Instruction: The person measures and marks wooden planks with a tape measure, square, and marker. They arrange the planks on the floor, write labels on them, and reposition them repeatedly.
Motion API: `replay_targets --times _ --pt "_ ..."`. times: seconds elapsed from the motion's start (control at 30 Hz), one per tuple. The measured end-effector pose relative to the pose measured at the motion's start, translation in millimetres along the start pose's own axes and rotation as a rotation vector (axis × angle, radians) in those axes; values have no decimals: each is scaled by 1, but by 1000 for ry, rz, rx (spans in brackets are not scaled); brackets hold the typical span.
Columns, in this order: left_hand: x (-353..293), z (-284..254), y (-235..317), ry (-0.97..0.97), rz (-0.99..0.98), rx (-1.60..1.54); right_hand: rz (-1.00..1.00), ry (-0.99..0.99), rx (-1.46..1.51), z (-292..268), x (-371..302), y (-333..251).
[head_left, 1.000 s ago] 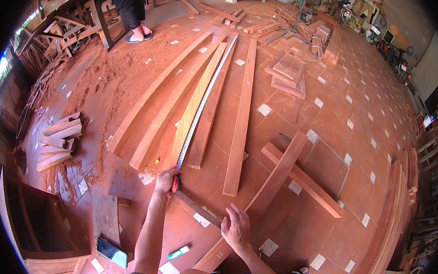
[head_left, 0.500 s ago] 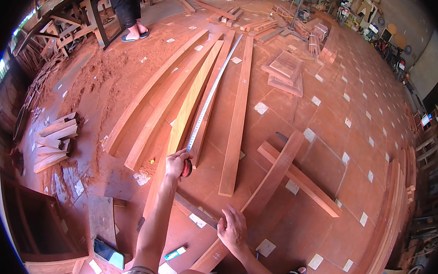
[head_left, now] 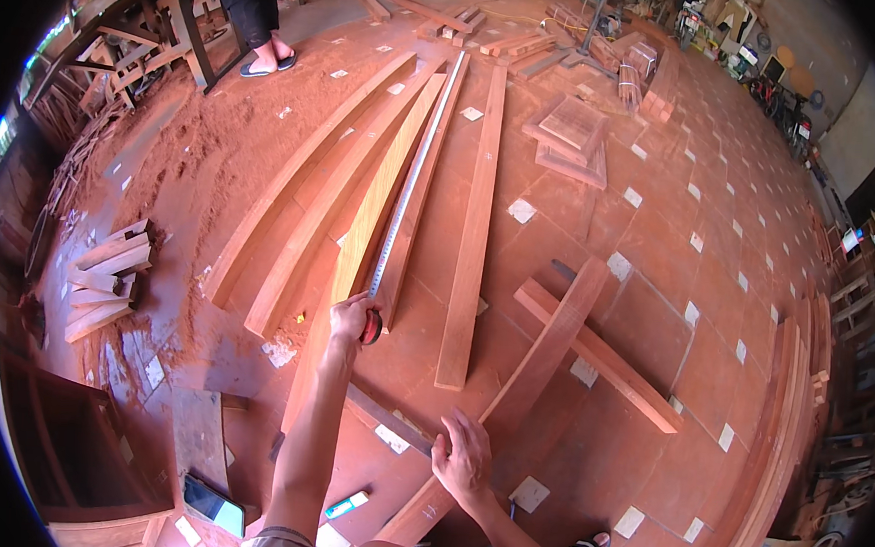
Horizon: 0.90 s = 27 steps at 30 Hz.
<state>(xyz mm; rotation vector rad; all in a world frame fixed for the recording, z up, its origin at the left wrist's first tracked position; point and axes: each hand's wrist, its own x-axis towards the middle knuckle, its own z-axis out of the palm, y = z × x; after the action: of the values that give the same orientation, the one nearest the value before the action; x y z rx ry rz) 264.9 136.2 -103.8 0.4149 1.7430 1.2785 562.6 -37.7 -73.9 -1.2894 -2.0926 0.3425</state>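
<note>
My left hand [head_left: 351, 318] is closed around a red and black tape measure [head_left: 371, 327]. Its pale blade [head_left: 410, 187] runs out far ahead, lying along a reddish wooden plank [head_left: 424, 198]. Beside that plank, to the left, is a lighter yellowish plank [head_left: 387, 190], with two curved-looking planks [head_left: 332, 202] further left. Another straight plank [head_left: 473, 236] lies to the right. My right hand [head_left: 463, 461] is held low with its fingers apart and slightly bent, nothing in it, near a long plank [head_left: 543, 350] that lies across a shorter one [head_left: 617, 372].
A person in dark trousers [head_left: 242, 1] stands at the far left beside a wooden bench [head_left: 177, 32]. Short offcuts [head_left: 109, 278] are piled at left. A phone [head_left: 213, 505] and a small light-blue box [head_left: 347, 505] lie near me. Stacked boards [head_left: 569, 136] sit right of the planks.
The tape's far end has swung left, and the blade now lies along the reddish plank. My left hand has shifted slightly up; my right hand is nearly unchanged.
</note>
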Motion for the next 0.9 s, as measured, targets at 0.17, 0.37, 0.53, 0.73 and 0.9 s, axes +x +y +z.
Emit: replay_targets --times 0.17,0.37,0.53,0.73,0.9 --pt "7 -1 -24 34 -20 -20 9 4 13 0 0 -1" --pt "1 -4 -38 121 -20 116 -23 7 13 0 0 -1" --pt "-21 -3 -40 145 -39 221 -23 0 0 1 1 -2" --pt "-51 -12 -67 159 -132 161 -9 3 4 2 1 -1" --pt "-50 -14 -70 170 -92 250 -25 -2 2 2 1 -1"
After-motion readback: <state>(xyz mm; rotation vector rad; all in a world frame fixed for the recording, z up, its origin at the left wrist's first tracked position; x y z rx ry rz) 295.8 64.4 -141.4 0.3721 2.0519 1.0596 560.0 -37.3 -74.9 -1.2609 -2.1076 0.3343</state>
